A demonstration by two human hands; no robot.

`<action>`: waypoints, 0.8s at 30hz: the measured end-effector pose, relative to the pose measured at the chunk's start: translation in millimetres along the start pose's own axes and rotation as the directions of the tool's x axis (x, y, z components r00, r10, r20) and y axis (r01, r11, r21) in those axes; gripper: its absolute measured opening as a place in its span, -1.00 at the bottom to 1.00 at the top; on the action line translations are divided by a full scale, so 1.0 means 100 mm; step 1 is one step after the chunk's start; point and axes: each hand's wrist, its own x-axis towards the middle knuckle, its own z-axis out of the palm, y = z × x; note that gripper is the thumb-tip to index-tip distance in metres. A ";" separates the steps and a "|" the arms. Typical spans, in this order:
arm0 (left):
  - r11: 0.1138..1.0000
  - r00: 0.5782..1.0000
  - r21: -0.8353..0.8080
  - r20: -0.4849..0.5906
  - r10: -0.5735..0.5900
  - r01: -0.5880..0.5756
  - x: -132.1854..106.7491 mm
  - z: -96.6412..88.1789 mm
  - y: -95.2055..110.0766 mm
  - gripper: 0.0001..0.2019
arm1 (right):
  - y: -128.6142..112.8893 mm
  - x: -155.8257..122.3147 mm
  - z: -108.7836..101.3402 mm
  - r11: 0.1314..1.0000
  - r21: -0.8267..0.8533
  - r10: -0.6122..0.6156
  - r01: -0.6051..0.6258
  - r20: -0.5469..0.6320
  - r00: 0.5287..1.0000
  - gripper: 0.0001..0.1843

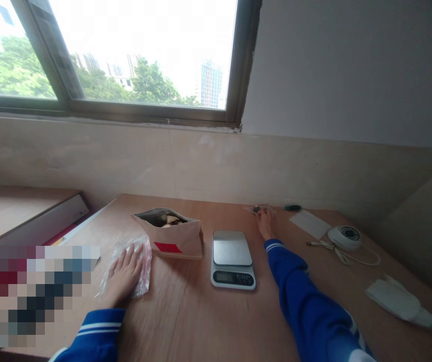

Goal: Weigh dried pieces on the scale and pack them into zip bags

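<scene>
My left hand lies flat with fingers spread on a clear plastic zip bag near the table's front left. My right hand is stretched far across the table, its fingers at a small clear bag or metal object by the back edge; I cannot make out whether they grip it. Between my arms stand an open brown paper pouch with a red label and pieces inside, and a small digital kitchen scale.
A green-handled screwdriver lies at the back. A white card, a white dome camera with cable and a white cloth bundle sit at the right. A wall and window sill lie behind the wooden table.
</scene>
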 end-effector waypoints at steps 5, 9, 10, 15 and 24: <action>0.992 0.999 -0.124 0.028 -0.029 0.032 0.02 -0.08 0.02 -0.45 | -0.21 0.04 -0.50 0.994 0.104 0.062 -0.045 -0.163 0.985 -0.84; 0.945 0.999 -0.326 0.020 -0.026 0.031 0.04 -0.17 -0.04 -0.45 | -0.64 -0.24 -1.19 0.833 0.553 0.149 0.018 -0.256 0.955 -0.72; 0.914 1.000 -0.404 0.011 -0.014 0.017 0.05 -0.19 -0.06 -0.46 | -0.77 -0.38 -1.37 0.779 0.627 0.151 0.021 -0.220 0.964 -0.70; 0.655 0.995 -0.754 -0.096 -0.028 -0.054 0.02 -0.38 -0.12 -0.51 | -1.40 -1.33 -1.92 0.660 0.750 0.299 -0.051 -0.199 0.933 -0.66; 0.386 0.982 -0.903 -0.155 0.112 -0.187 -1.11 -1.17 0.65 -0.67 | -2.10 -2.49 -1.58 0.435 0.810 0.433 -0.394 0.195 0.880 -0.61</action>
